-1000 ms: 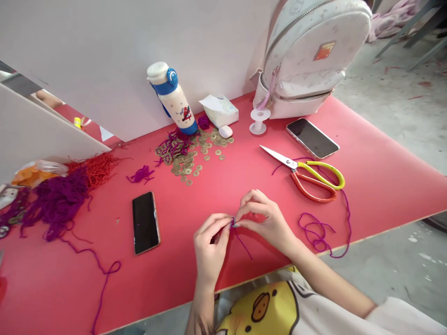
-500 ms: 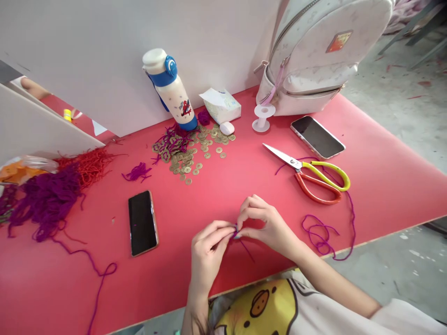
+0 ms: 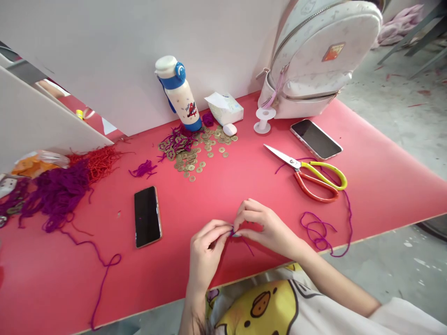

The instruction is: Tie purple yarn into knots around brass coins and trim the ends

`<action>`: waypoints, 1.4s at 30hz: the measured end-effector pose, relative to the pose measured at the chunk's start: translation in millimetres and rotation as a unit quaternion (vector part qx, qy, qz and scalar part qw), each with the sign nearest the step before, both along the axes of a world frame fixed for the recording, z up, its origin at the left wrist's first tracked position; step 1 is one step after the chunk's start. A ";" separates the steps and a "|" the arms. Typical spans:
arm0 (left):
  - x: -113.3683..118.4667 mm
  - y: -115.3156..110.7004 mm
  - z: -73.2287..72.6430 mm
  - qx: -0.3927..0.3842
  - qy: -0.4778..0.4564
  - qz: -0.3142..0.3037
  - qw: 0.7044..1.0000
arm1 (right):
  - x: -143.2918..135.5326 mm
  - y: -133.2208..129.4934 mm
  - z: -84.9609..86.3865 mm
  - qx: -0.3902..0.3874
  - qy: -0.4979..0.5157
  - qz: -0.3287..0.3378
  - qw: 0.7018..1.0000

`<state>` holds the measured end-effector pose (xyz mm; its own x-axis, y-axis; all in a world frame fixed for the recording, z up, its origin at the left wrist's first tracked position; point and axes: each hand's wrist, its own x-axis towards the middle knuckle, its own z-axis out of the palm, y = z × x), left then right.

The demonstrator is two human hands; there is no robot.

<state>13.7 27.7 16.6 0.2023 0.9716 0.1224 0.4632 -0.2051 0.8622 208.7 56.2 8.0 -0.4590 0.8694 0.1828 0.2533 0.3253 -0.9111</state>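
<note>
My left hand (image 3: 206, 251) and my right hand (image 3: 267, 226) meet fingertip to fingertip just above the red table (image 3: 223, 195), near its front edge. Between them they pinch a short piece of purple thread (image 3: 244, 242), whose loose end trails down toward me. What else sits inside the pinch is too small to tell. A pile of brass coins with holes (image 3: 195, 151) lies farther back, some tangled in purple thread. Yellow and orange scissors (image 3: 310, 174) rest to the right of my hands.
A black phone (image 3: 147, 216) lies left of my hands, a second phone (image 3: 316, 138) at back right. A bottle (image 3: 179, 95), tissue pack (image 3: 225, 108), empty spool (image 3: 263, 120) and white backpack (image 3: 314, 60) stand at the back. Purple and red thread heaps (image 3: 59, 188) fill the left; a loose purple strand (image 3: 323, 232) curls at right.
My hands have stayed pinched together on the thread, shifting only slightly. The camera view has drifted a little.
</note>
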 end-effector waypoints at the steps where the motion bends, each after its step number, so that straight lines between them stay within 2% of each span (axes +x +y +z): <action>1: -0.7 -0.9 0.2 0.003 -0.002 0.002 1.000 | 0.8 -0.7 2.3 -0.019 0.001 0.021 1.000; 5: -4.0 -4.8 0.3 0.022 -0.005 0.013 1.000 | 6.0 -2.7 8.2 -0.131 0.046 0.125 0.982; 9: -6.2 -7.7 -0.6 0.011 -0.006 0.023 1.000 | 16.8 -2.5 6.1 -0.190 0.137 0.154 0.960; 11: -6.0 -8.8 -1.8 -0.003 -0.012 0.030 0.999 | 23.6 -1.5 4.0 -0.186 0.172 0.127 0.959; 13: -4.7 -9.7 -3.8 -0.020 -0.028 0.044 0.998 | 29.1 -0.5 3.2 -0.164 0.185 0.063 0.967; 15: -2.4 -10.5 -6.3 -0.042 -0.052 0.073 0.995 | 31.5 -0.4 4.8 -0.121 0.167 -0.020 0.978; 17: 0.6 -10.7 -9.0 -0.066 -0.083 0.110 0.988 | 30.0 -1.7 7.9 -0.057 0.134 -0.072 0.987; 21: 7.4 -8.5 -12.7 -0.109 -0.161 0.160 0.968 | 17.0 -8.9 10.1 0.049 0.073 -0.070 0.994; 24: 11.5 -5.5 -11.9 -0.136 -0.205 0.179 0.953 | 3.6 -15.3 4.0 0.104 0.009 -0.102 0.989; 29: 15.2 -1.8 -7.3 -0.144 -0.225 0.196 0.943 | -15.0 -20.9 -7.9 0.114 -0.085 -0.172 0.975; 32: 15.7 -0.5 -6.3 -0.154 -0.222 0.205 0.941 | -19.6 -20.3 -9.2 0.066 -0.064 -0.161 0.983; 36: 16.1 0.6 -4.4 -0.173 -0.215 0.226 0.934 | -18.5 -19.1 -7.8 0.004 -0.030 -0.102 0.994; 42: 16.3 -0.9 2.5 -0.175 -0.212 0.191 0.942 | -13.3 -17.8 -12.2 0.015 -0.099 -0.036 0.994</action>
<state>30.0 26.8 19.1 -0.1650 0.9598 -0.2271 0.0436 0.2371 0.9705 195.4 38.5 -4.2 -0.4252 0.8968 0.1222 0.4501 0.3266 -0.8311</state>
